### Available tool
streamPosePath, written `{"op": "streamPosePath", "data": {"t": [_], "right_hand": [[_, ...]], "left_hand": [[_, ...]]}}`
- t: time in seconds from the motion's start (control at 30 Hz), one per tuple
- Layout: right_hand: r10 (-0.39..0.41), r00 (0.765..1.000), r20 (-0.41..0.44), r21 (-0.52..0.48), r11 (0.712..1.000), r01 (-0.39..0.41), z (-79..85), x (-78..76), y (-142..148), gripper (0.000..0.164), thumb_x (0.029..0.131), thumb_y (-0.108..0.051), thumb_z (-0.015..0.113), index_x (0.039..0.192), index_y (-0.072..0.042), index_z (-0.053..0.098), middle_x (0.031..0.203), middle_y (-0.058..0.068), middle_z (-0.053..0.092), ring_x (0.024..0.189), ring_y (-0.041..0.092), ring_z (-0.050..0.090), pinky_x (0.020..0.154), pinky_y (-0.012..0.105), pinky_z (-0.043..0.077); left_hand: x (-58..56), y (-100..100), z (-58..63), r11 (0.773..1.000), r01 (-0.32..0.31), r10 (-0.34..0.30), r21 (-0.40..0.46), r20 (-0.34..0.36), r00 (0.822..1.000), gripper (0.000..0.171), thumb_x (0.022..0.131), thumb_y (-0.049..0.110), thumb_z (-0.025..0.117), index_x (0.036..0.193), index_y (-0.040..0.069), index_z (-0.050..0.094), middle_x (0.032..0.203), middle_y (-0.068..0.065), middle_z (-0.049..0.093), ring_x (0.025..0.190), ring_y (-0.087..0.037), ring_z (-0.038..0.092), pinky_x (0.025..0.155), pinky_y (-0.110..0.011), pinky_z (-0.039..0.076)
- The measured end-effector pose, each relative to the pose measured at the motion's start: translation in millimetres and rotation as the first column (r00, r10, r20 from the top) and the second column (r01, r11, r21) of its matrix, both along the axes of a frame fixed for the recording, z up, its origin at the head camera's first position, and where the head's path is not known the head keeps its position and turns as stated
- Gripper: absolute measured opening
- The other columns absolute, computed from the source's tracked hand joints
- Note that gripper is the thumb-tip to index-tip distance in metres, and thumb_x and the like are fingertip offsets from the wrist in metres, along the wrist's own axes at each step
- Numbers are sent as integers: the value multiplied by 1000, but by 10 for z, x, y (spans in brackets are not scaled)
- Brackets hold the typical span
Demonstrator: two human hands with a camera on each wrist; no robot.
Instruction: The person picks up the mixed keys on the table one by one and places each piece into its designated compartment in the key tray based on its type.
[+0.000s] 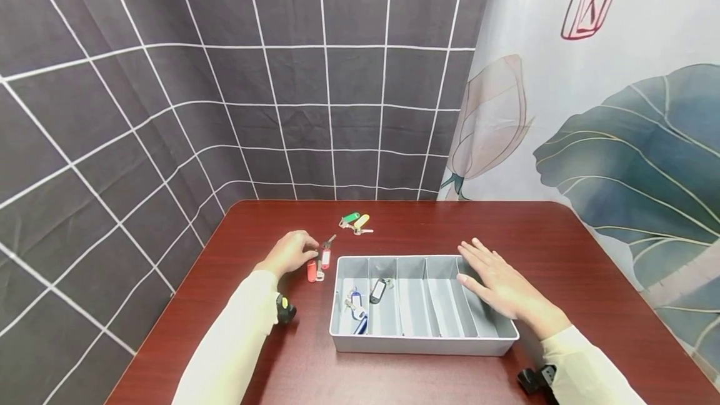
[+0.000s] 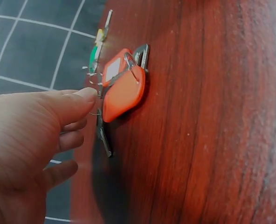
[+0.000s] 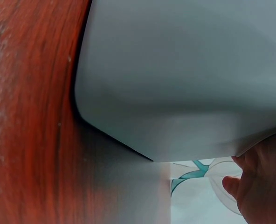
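Observation:
My left hand, fingers loosely bent, reaches beside two red key tags at the left of the tray. The nearer red tag and the farther red tag lie close together with their keys. In the left wrist view the thumb tip comes right up to the nearer red tag. My right hand lies over the right side of the grey divided tray, fingers straight. Blue key tags sit in the tray's leftmost compartment, a black key tag in the one beside it.
A green key tag and a yellow key tag with keys lie farther back on the red-brown table. Behind the table hang a dark grid-patterned cloth and a pale floral cloth.

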State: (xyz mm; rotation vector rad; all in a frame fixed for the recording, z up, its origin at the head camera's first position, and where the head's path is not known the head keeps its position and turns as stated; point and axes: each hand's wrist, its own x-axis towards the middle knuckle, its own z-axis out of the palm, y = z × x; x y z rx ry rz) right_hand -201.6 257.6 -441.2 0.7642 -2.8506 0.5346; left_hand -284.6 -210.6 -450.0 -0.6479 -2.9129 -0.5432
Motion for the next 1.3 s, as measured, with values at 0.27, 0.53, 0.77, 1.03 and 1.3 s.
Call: {"op": "streamPosePath", "data": {"t": [0.27,0.53,0.77,1.03,1.3], "right_hand": [[-7,999,37,14,1000,7,1,2,-13,69,96,-53,48,149,-10,35,154,10,31,145,31,15,115,48,11],[-2,1000,19,17,1000,2,2,4,-21,69,96,-53,47,148,-9,36,153,11,33,144,33,17,116,46,10],[2,1000,11,5,1000,-2,4,7,-25,68,97,-51,47,148,-7,36,153,11,34,144,34,18,115,49,13],[-4,1000,7,7,1000,4,11,8,-20,69,97,-52,46,148,-7,36,153,10,33,144,33,18,116,45,11],[-1,1000,-3,7,1000,1,18,10,-12,68,97,-52,46,148,-7,36,153,10,34,144,33,18,117,40,8]], "left_hand": [[-27,-54,-122,1000,3,-4,-20,-16,1000,7,82,13,76,89,13,78,81,5,67,83,-17,62,81,-38,50],[-21,-158,-147,999,-17,15,-30,-56,998,4,83,16,75,86,13,78,84,3,69,88,-19,64,84,-40,50],[-10,-268,-133,997,-78,78,-2,-1,997,5,85,19,74,81,16,75,69,7,61,66,-11,58,68,-35,49],[4,-414,-149,990,-141,141,-11,10,990,16,83,19,75,69,20,69,64,11,58,66,-11,53,68,-36,47],[60,-501,-122,984,-177,177,2,37,983,21,83,19,76,64,20,66,58,12,56,62,-11,50,65,-35,44]]}}
